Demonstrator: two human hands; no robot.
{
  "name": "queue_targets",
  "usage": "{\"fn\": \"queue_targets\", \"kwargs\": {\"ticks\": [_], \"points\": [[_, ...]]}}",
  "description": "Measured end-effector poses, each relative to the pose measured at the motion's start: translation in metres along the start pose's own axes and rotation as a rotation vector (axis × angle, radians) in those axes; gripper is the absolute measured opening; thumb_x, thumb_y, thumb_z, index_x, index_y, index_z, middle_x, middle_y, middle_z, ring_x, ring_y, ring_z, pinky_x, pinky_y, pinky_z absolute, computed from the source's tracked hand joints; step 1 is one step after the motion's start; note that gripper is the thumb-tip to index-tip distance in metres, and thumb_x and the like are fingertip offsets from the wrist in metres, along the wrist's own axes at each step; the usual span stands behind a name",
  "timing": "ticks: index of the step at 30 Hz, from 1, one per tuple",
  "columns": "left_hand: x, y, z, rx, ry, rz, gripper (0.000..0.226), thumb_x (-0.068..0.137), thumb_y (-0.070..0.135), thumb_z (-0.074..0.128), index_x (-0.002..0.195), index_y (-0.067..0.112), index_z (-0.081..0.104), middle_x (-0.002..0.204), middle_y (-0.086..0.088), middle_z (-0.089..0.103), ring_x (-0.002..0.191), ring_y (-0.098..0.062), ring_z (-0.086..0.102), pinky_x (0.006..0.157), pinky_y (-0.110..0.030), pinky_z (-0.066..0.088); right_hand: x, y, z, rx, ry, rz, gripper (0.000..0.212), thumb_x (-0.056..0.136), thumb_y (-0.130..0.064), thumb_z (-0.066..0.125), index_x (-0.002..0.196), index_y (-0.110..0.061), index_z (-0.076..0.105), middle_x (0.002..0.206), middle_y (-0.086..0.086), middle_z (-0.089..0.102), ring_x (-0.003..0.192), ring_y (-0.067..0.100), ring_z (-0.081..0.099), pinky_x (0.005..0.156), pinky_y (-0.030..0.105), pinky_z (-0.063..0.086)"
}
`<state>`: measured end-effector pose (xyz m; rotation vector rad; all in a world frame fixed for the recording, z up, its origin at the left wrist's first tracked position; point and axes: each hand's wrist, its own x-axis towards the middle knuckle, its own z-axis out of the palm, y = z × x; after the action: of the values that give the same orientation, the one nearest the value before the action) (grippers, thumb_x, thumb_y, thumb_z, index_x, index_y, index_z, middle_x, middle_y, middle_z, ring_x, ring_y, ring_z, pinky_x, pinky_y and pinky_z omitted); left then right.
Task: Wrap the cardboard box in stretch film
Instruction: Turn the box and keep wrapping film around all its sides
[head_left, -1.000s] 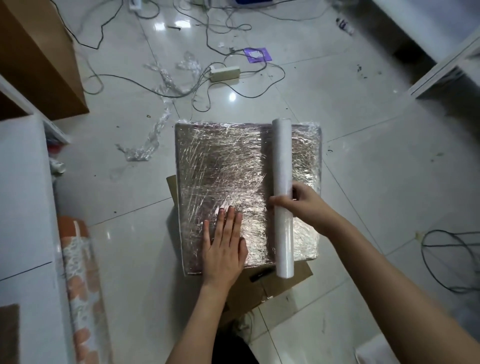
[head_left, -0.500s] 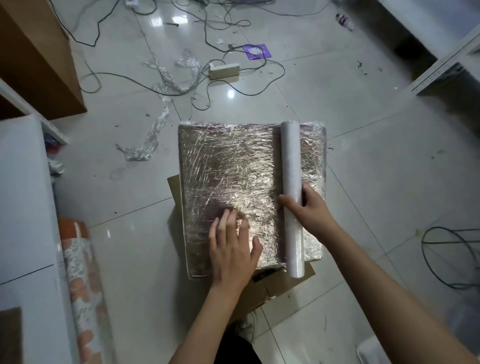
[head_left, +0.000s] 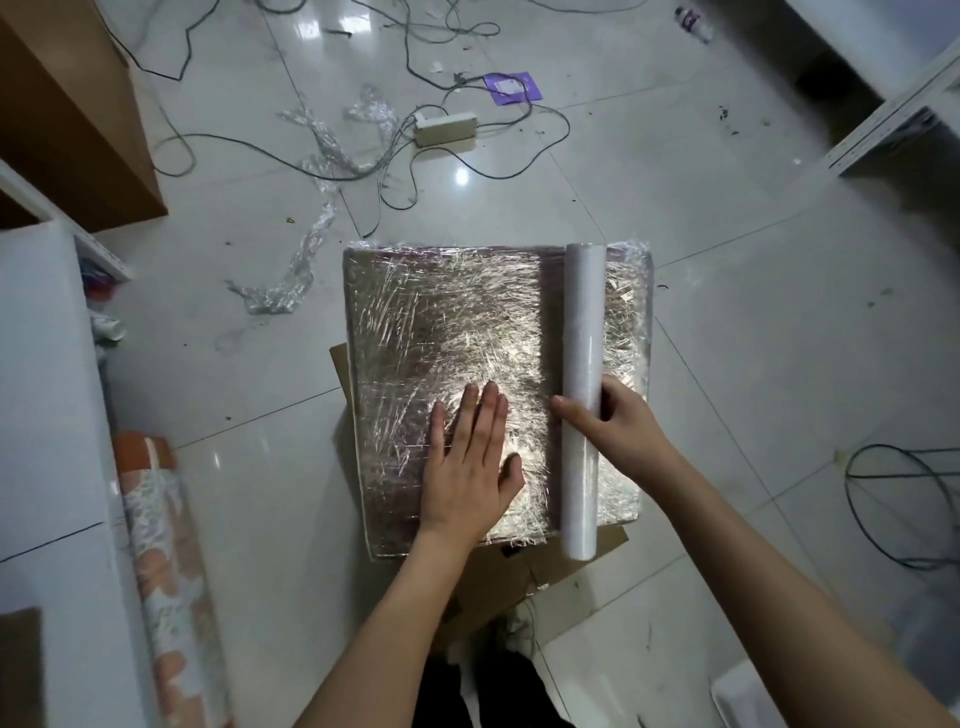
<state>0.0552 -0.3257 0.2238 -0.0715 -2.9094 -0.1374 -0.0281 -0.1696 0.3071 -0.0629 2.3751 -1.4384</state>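
Glossy pale floor tiles (head_left: 727, 291) carry the whole arrangement, seen from above. Nearest the viewer, flattened brown cardboard (head_left: 498, 582) lies on the tiles and juts out from under the near and left edges of the cardboard box (head_left: 447, 332). The box is a flat, roughly square slab resting on that cardboard at the centre of the view, its top face covered in wrinkled, shiny film that catches the light in fine streaks. The left hand (head_left: 467, 467) lies palm-down on the near part of the top face, fingers straight and close together, pointing away from the viewer, thumb out to the right. The right hand (head_left: 615, 421) curls round the stretch film roll (head_left: 582, 364), thumb on the roll's left side, fingers wrapped over its right side. The roll is a smooth, whitish cylinder lying on the right part of the box; its long axis runs near to far, its near end overhanging the box edge. Farther off lie crumpled film scraps (head_left: 291, 280), dark tangled cables (head_left: 363, 171) and a beige power strip (head_left: 447, 127).
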Motion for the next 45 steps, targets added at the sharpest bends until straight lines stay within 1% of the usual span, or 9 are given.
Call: {"fn": "queue_targets", "kwargs": {"ticks": [4, 12, 16, 20, 29, 35, 39, 42, 45], "points": [[0.003, 0.0, -0.003, 0.021, -0.029, -0.003, 0.067, 0.093, 0.04, 0.029, 0.147, 0.003, 0.018, 0.155, -0.011, 0.017, 0.143, -0.027, 0.016, 0.115, -0.052, 0.008, -0.003, 0.004, -0.01, -0.017, -0.058, -0.052, 0.016, 0.083, -0.016, 0.07, 0.087, -0.025, 0.057, 0.078, -0.006, 0.057, 0.064, -0.008, 0.054, 0.059, 0.006, 0.041], [0.002, 0.001, -0.013, 0.019, -0.105, -0.007, 0.071, 0.096, 0.047, 0.024, 0.149, 0.009, -0.003, 0.157, -0.003, -0.006, 0.145, -0.022, -0.001, 0.117, -0.048, -0.006, 0.002, 0.013, -0.018, -0.225, 0.132, -0.081, 0.038, 0.068, -0.053, 0.073, 0.091, -0.025, 0.06, 0.073, -0.015, 0.059, 0.068, 0.007, 0.057, 0.062, 0.032, 0.047], [0.005, 0.011, -0.023, -0.024, -0.009, -0.068, 0.067, 0.09, 0.042, 0.037, 0.144, 0.004, 0.024, 0.152, -0.012, 0.022, 0.142, -0.026, 0.017, 0.115, -0.051, 0.009, 0.002, 0.017, -0.018, -0.156, 0.096, -0.034, 0.043, 0.068, -0.05, 0.075, 0.096, -0.02, 0.06, 0.081, -0.007, 0.063, 0.076, 0.016, 0.061, 0.071, 0.042, 0.053], [0.007, 0.034, -0.02, -0.08, 0.157, 0.003, 0.041, 0.085, 0.026, 0.046, 0.117, 0.0, 0.044, 0.133, -0.022, 0.049, 0.132, -0.031, 0.033, 0.116, -0.048, 0.016, 0.004, 0.019, -0.02, -0.141, 0.083, -0.048, 0.041, 0.069, -0.049, 0.075, 0.094, -0.021, 0.059, 0.079, -0.009, 0.062, 0.074, 0.013, 0.06, 0.069, 0.039, 0.052], [0.007, 0.051, 0.001, -0.055, 0.063, -0.08, 0.06, 0.09, 0.031, 0.036, 0.141, 0.001, 0.025, 0.15, -0.015, 0.02, 0.139, -0.028, 0.021, 0.116, -0.049, 0.009, 0.005, 0.03, -0.026, -0.065, 0.059, -0.115, 0.034, 0.069, -0.048, 0.076, 0.082, -0.031, 0.05, 0.068, -0.018, 0.053, 0.062, 0.0, 0.049, 0.061, 0.028, 0.044], [0.008, 0.057, -0.006, 0.008, 0.08, -0.091, 0.055, 0.087, 0.029, 0.04, 0.132, -0.001, 0.044, 0.139, -0.02, 0.048, 0.132, -0.03, 0.032, 0.113, -0.053, 0.02, 0.004, 0.03, -0.024, -0.109, 0.104, -0.081, 0.042, 0.059, -0.065, 0.067, 0.078, -0.035, 0.045, 0.067, -0.014, 0.051, 0.063, 0.008, 0.052, 0.065, 0.04, 0.048], [0.03, 0.059, -0.021, -0.069, 0.183, -0.154, 0.039, 0.081, 0.029, 0.045, 0.109, 0.003, 0.054, 0.118, -0.02, 0.057, 0.117, -0.031, 0.042, 0.106, -0.043, 0.027, 0.002, 0.03, -0.02, -0.144, 0.159, -0.061, 0.044, 0.057, -0.067, 0.065, 0.079, -0.034, 0.045, 0.067, -0.017, 0.054, 0.064, 0.005, 0.054, 0.065, 0.04, 0.05], [0.044, 0.052, -0.02, -0.062, 0.176, -0.091, 0.049, 0.088, 0.028, 0.04, 0.129, 0.0, 0.039, 0.139, -0.017, 0.046, 0.134, -0.028, 0.03, 0.113, -0.044, 0.019, 0.001, 0.032, -0.019, -0.109, 0.172, -0.06, 0.043, 0.059, -0.061, 0.071, 0.08, -0.031, 0.049, 0.069, -0.015, 0.057, 0.063, 0.006, 0.054, 0.066, 0.042, 0.052], [0.044, 0.05, -0.01, 0.034, 0.012, -0.082, 0.061, 0.096, 0.036, 0.022, 0.146, 0.003, 0.011, 0.156, -0.011, 0.011, 0.145, -0.022, -0.01, 0.117, -0.045, 0.001, 0.0, 0.033, -0.021, -0.089, 0.173, -0.056, 0.039, 0.061, -0.054, 0.076, 0.078, -0.031, 0.049, 0.068, -0.015, 0.058, 0.062, 0.007, 0.054, 0.065, 0.042, 0.051]]}}
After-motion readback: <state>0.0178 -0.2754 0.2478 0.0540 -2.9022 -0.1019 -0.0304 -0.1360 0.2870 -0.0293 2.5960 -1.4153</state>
